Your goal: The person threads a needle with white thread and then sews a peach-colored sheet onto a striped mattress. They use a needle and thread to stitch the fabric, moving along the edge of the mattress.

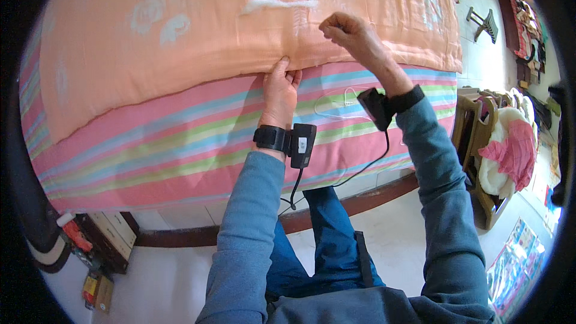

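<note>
A peach quilt [202,31] with pale floral patterns lies over a striped sheet [180,144] on a bed. At the quilt's near edge, my left hand [281,92] pinches the fabric, thumb on top and fingers underneath. My right hand [348,31] is raised over the quilt to the right, its fingers curled inward; whether it holds something as thin as a needle cannot be seen. Loose white thread [346,99] loops across the stripes beneath my right wrist. A strip of white fluffy wadding [279,4] shows on the quilt beyond my hands.
To the right stands a wooden chair [479,144] draped with a pink and white garment [510,150]. A small stool [486,24] is farther back. Cables hang from the wrist devices [302,146]. A cabinet [105,234] and a cardboard box [103,294] are at lower left.
</note>
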Available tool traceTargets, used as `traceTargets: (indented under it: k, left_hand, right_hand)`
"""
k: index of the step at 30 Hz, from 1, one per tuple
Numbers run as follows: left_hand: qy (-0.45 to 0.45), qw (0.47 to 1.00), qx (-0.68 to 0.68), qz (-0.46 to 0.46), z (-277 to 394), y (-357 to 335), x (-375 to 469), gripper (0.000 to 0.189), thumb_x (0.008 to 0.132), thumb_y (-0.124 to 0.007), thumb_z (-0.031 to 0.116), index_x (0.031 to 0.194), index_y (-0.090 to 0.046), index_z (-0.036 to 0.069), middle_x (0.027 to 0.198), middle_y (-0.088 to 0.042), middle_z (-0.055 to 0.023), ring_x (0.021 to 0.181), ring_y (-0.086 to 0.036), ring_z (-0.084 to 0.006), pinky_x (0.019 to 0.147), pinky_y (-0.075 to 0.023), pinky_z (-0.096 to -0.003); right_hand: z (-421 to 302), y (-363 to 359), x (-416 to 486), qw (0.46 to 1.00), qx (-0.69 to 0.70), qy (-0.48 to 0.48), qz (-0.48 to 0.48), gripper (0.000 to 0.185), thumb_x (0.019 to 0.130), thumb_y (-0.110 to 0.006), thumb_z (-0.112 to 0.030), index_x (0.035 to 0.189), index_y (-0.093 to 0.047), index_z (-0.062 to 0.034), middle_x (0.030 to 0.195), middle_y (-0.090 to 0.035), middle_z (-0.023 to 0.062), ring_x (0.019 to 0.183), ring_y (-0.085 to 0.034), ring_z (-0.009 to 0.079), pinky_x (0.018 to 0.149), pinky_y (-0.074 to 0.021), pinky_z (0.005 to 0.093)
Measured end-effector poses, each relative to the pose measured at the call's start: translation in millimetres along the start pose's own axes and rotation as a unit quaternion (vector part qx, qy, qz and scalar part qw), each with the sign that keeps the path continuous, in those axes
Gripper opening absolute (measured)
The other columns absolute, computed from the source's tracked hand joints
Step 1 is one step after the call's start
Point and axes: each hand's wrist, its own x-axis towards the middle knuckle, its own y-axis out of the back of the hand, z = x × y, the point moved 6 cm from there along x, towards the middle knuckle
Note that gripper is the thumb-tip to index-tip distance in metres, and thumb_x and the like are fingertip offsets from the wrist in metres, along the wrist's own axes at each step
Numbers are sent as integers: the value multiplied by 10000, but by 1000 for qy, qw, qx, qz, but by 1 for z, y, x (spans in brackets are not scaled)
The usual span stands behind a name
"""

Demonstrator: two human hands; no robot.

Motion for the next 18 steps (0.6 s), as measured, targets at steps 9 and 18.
traceTargets:
  k: [9, 18]
  left_hand:
    - [-84, 994, -55, -45, -1, 4, -1, 245, 867, -550, 77, 1108, -515, 102, 1119, -547, -23, 1047, -519, -157, 924, -424, -321]
    - [-128, 988, -36, -74, 2, -5, 0, 257, 887, -573, 124, 1139, -530, 103, 1155, -544, -7, 1102, -494, -144, 964, -393, -312]
  right_hand:
    - [0, -34, 33, 988, -112, 102, -36, 135, 813, -558, -129, 905, -624, -56, 855, -640, 166, 816, -621, 349, 709, -494, 404]
    - [2, -45, 38, 983, -122, 127, -55, 175, 813, -556, -153, 928, -645, -56, 862, -639, 178, 813, -620, 357, 713, -496, 416]
